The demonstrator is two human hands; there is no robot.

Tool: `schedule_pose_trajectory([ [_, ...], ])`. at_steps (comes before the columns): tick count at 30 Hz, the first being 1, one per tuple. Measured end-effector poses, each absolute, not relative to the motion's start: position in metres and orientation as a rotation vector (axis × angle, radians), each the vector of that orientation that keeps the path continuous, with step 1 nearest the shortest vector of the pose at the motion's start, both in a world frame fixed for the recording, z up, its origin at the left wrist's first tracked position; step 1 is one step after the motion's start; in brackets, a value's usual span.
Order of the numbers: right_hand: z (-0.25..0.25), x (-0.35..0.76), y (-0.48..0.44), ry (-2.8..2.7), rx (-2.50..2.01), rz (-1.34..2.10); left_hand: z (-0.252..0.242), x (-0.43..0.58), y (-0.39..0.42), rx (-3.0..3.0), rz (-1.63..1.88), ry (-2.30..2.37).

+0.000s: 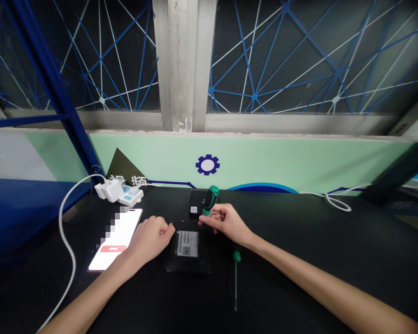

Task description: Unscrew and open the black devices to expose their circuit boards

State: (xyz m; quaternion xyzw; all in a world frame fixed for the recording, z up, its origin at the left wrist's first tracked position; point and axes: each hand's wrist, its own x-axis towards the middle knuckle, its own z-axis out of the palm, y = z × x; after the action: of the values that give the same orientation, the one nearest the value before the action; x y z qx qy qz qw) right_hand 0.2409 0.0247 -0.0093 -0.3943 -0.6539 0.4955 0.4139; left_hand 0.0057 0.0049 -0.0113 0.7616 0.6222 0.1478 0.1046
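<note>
A flat black device [204,265] with a white barcode label lies on the dark table between my hands. My left hand [153,236] is closed at its upper left edge, thumb and forefinger against the corner; the other fingers curl under the palm. My right hand [226,221] grips a screwdriver [211,197] with a green and black handle. The handle leans up and right, while the shaft points down toward the device's upper right corner; whether the tip touches a screw is hidden. Below my right wrist lies a second green-handled screwdriver [236,283], its shaft toward me.
Behind the device sits a smaller black box [194,198] with a white code sticker. A lit phone [120,236] lies left of my left hand. Beyond it are a white charger [109,190], a power strip [131,197] and a white cable [69,246]. Another cable [337,203] rests at back right.
</note>
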Motion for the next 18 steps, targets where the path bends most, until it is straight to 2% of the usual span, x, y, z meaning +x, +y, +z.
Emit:
schedule_pose_trajectory([
  [18,-0.0062,0.2404,0.0231,-1.677,-0.995,1.229,-0.0099,0.0056,0.0044,2.251,0.419,1.827],
])
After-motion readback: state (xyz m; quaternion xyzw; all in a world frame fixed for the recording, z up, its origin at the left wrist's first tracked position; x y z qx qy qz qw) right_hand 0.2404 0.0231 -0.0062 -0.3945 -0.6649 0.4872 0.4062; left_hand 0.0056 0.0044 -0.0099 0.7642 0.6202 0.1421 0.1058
